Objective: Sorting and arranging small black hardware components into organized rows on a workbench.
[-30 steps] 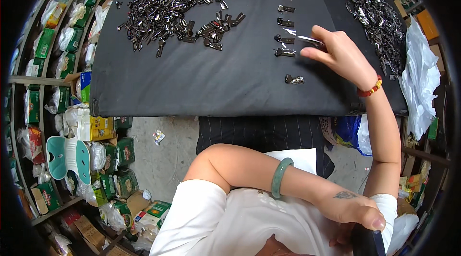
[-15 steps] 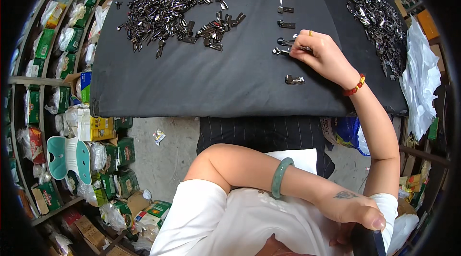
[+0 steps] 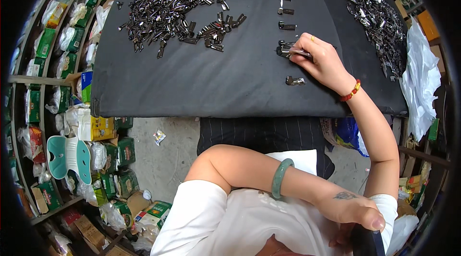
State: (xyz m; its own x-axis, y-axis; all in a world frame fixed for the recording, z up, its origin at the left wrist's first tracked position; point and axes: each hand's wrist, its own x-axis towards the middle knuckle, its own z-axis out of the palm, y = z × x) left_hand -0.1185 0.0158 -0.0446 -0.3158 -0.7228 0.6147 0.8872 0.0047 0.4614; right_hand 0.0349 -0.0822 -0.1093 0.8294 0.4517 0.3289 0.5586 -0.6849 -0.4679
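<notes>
My right hand (image 3: 321, 59) is over the right part of the black-covered table (image 3: 192, 83). Its thumb and fingers pinch a small shiny nail clipper (image 3: 301, 54), partly covered by the fingers. Just beyond the fingertips lie dark nail clippers (image 3: 284, 43), at the near end of a column running away from me. One more nail clipper (image 3: 295, 81) rests closer to the table's front edge. Across my body reaches my left arm, and my left hand (image 3: 357, 212), at the lower right, is closed on a dark flat object (image 3: 368, 239) cut off by the picture's edge.
A large heap of nail clippers (image 3: 168, 6) covers the table's far left, with a smaller cluster (image 3: 218, 30) beside it. Another long pile (image 3: 367, 20) lies along the right side. White plastic sheeting (image 3: 420, 78) hangs at the right edge. Shelves of boxes (image 3: 44, 44) stand at the left.
My right hand has drawn slightly down, and the clipper in it has turned, its bright end no longer pointing out to the left. My left hand has stayed in place.
</notes>
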